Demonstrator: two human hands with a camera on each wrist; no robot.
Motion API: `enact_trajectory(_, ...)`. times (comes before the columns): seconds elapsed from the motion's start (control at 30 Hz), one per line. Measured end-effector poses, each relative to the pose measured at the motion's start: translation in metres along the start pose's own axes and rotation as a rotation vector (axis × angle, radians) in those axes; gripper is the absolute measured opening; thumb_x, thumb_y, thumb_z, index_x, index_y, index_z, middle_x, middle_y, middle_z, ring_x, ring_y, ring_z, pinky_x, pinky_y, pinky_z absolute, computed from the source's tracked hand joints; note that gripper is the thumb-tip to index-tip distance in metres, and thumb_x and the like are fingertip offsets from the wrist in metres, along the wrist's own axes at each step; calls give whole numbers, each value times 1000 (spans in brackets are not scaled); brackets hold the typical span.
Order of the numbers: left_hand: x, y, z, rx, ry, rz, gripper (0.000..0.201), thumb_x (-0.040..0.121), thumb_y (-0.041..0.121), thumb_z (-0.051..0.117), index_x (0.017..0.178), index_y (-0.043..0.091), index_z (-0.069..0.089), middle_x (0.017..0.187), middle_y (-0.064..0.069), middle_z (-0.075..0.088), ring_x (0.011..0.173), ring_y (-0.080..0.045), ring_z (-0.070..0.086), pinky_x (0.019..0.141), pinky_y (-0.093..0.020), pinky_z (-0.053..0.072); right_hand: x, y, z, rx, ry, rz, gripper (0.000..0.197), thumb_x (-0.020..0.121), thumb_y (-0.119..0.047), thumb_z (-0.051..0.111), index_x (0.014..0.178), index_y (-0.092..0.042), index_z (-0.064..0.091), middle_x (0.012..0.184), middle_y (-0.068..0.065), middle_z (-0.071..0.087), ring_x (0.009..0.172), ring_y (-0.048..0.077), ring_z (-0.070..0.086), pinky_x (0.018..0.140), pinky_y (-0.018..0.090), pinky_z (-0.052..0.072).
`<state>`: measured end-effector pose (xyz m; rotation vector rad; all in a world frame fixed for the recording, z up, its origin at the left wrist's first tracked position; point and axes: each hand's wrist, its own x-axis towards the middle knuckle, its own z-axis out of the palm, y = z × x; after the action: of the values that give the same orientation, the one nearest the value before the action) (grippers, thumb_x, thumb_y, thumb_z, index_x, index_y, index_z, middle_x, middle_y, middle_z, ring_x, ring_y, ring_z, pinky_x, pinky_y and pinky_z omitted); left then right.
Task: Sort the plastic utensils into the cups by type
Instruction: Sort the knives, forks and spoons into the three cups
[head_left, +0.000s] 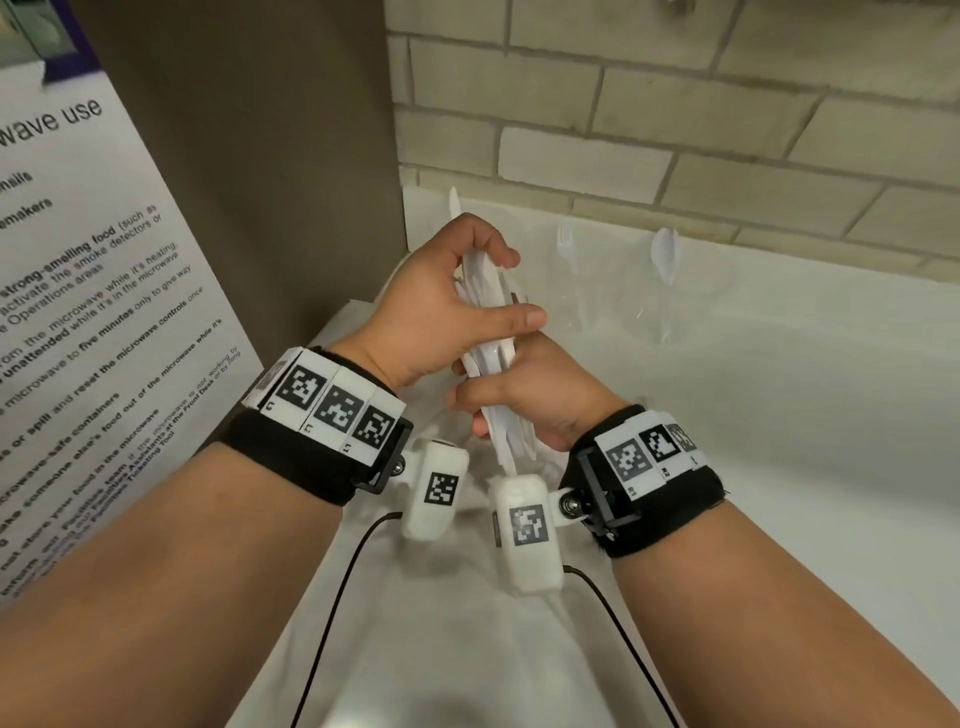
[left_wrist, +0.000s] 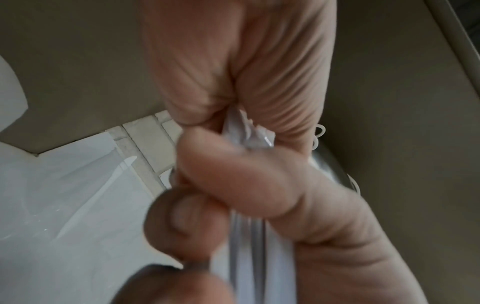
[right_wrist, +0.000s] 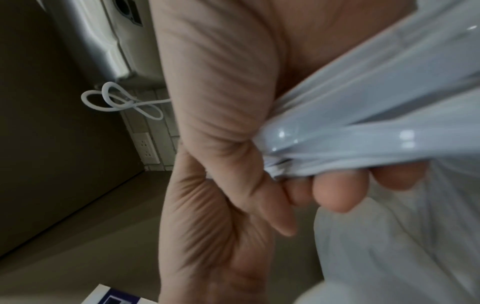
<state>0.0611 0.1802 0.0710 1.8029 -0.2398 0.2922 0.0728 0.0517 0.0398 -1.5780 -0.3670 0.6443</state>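
Both hands hold one bundle of white plastic utensils (head_left: 485, 304) upright over the white counter. My left hand (head_left: 519, 288) grips its upper part, thumb across the front. Lower down, my right hand (head_left: 483, 405) is curled round the handles. The left wrist view shows the bundle (left_wrist: 259, 257) pinched between thumb and fingers. In the right wrist view the glossy utensils (right_wrist: 350, 133) lie across my curled fingers (right_wrist: 335, 197). At the back stand clear cups: one holds a fork (head_left: 566, 249), another a spoon (head_left: 665, 254). A knife tip (head_left: 454, 205) shows above my left hand; its cup is hidden.
A brown appliance side with a printed microwave notice (head_left: 104, 312) walls off the left. A brick wall (head_left: 675, 130) closes the back. The white counter (head_left: 779, 467) stretches to the right. Black cables (head_left: 337, 597) hang from the wrist cameras.
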Motion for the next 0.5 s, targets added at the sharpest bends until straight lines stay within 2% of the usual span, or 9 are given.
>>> enact_trajectory(0.13, 5, -4, -4, -41, 122, -11, 39, 57, 22, 81, 83, 24, 52, 95, -8, 61, 78, -21, 57, 75, -47, 53, 7, -6, 3, 3, -22, 7, 23, 69, 11, 74, 79, -7, 63, 68, 2, 60, 55, 17, 61, 56, 28, 54)
enact_trajectory(0.23, 9, -8, -9, -50, 182, -20, 36, 60, 17, 80, 81, 22, 51, 89, -13, 56, 72, -21, 53, 66, -42, 51, 9, -5, 2, -7, -90, -3, 29, 68, 13, 74, 89, -4, 62, 68, 6, 63, 57, 19, 62, 56, 28, 53)
enact_trajectory(0.3, 12, -13, -12, -84, 256, -18, 34, 62, 13, 79, 79, 22, 51, 90, -12, 55, 75, -19, 52, 68, -35, 49, 10, -1, 1, -2, -122, 28, 35, 70, 13, 73, 99, -2, 59, 71, 13, 63, 55, 21, 63, 51, 25, 51)
enact_trajectory(0.37, 15, -17, -14, -115, 296, -25, 33, 63, 12, 78, 79, 23, 51, 93, -13, 56, 79, -19, 52, 73, -35, 50, 11, 3, 3, 28, -100, 85, 27, 76, 10, 69, 98, -2, 58, 64, 10, 59, 47, 20, 59, 45, 24, 49)
enact_trajectory(0.43, 17, -19, -13, -120, 291, -28, 37, 62, 14, 80, 84, 25, 53, 99, -15, 58, 84, -25, 55, 81, -47, 54, 13, 7, 7, 10, -58, 107, 15, 82, 4, 63, 88, -7, 57, 55, 6, 50, 37, 18, 47, 41, 25, 44)
enact_trajectory(0.47, 17, -21, -13, -161, 277, -30, 43, 61, 15, 82, 91, 26, 54, 104, -15, 58, 88, -28, 57, 84, -55, 53, 14, 8, 9, -2, -36, 96, 12, 84, 0, 62, 83, -9, 55, 53, 5, 46, 35, 17, 40, 40, 24, 40)
enact_trajectory(0.5, 18, -23, -14, -247, 256, -45, 56, 59, 15, 84, 104, 28, 52, 110, -14, 56, 94, -27, 58, 85, -57, 52, 15, 9, 10, -4, -14, 81, 13, 86, -5, 62, 80, -11, 53, 51, 3, 42, 34, 15, 35, 39, 24, 35)
